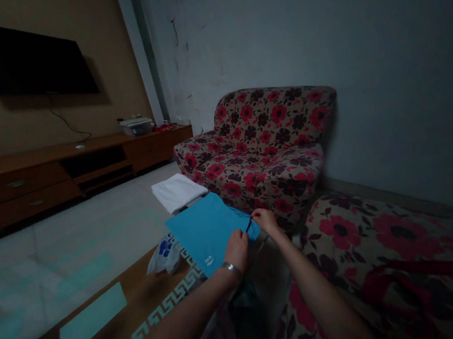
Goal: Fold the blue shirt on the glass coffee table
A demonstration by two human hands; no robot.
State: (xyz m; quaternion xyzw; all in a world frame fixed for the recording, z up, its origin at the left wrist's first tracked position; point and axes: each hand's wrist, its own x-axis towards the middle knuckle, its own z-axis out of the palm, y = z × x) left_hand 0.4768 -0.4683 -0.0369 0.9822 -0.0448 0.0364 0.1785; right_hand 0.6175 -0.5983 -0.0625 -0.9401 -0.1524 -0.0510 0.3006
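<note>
A bright blue garment (pixel 203 230) lies spread flat on the coffee table, with a small white print near its lower edge. My left hand (pixel 238 246), a metal band at its wrist, is closed on the garment's right part. Beside it, my right hand (pixel 264 220) pinches the garment's edge, where a dark strip of trim runs between the two hands. The fabric is bunched around that strip; the exact part of the garment cannot be made out. Just beyond the blue garment rests a folded white cloth (pixel 177 191).
On the patterned coffee table (pixel 143 300), a white plastic bag (pixel 166 256) with blue marks sits left of the garment. A floral sofa (pixel 264 137) stands behind, and another floral seat (pixel 366 229) is at right. A TV cabinet (pixel 45 175) lines the left wall.
</note>
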